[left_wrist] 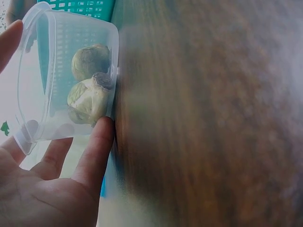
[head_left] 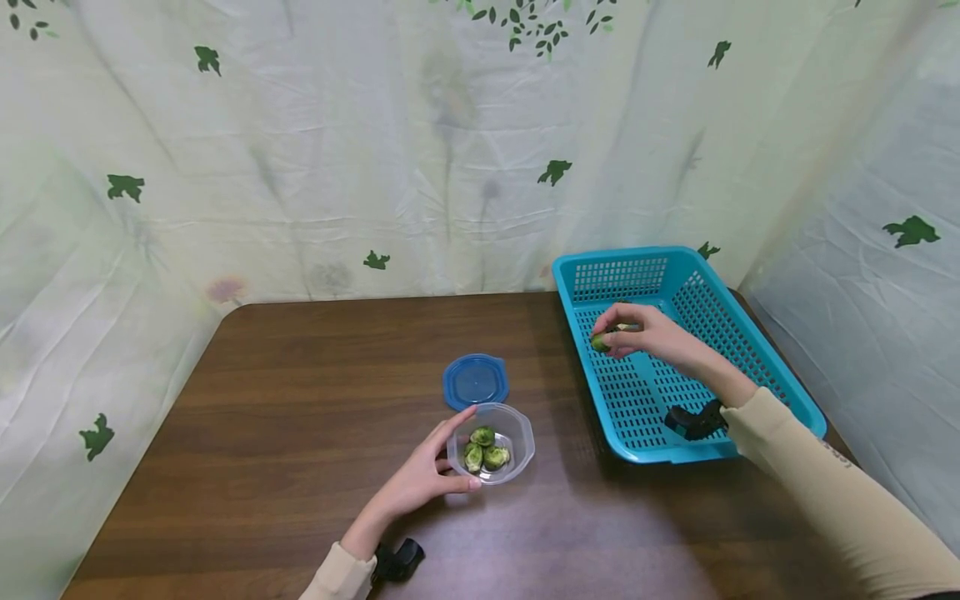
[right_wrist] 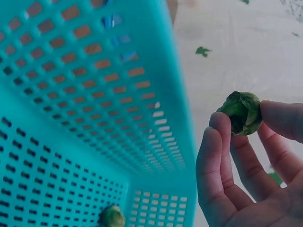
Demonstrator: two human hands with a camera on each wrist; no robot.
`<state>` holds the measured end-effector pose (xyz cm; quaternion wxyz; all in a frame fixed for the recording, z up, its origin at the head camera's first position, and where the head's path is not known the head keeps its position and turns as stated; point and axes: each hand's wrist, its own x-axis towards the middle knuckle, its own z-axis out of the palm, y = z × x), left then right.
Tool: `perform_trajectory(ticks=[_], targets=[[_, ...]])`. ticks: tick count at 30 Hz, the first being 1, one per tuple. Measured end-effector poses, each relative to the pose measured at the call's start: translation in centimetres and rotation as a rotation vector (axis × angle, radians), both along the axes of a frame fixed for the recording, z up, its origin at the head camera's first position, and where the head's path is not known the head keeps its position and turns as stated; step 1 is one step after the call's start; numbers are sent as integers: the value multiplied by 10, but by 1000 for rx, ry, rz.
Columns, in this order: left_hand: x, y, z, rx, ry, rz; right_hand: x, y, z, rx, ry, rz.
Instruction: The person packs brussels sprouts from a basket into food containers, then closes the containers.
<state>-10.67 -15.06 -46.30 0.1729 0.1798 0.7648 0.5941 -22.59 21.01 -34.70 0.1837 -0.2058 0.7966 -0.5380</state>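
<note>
Right wrist view shows a Brussels sprout [right_wrist: 241,113] pinched between thumb and fingertips of the right hand [right_wrist: 267,196]; the head view puts it above the blue basket [head_left: 652,457]. Being round, it could roll out of so small a grip and drop, I judge. The left hand [head_left: 418,479] curls around the side of the clear container [head_left: 528,450], which holds three sprouts [head_left: 496,457] (thin-looking plastic, so an uneven squeeze might tip it). Just beyond sits the blue lid [head_left: 475,382]. No brand or label is legible; dark marks by the right sleeve [head_left: 810,483] are too small to read.
</note>
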Motion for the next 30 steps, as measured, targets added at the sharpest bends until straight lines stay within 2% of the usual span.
perform_trajectory(ticks=[19,30], targets=[[-1,1,-3,16,-2,-4,23,-35,5,12,-9,141],[-1,1,-2,20,0,-4,33,-59,-7,20,-45,226]])
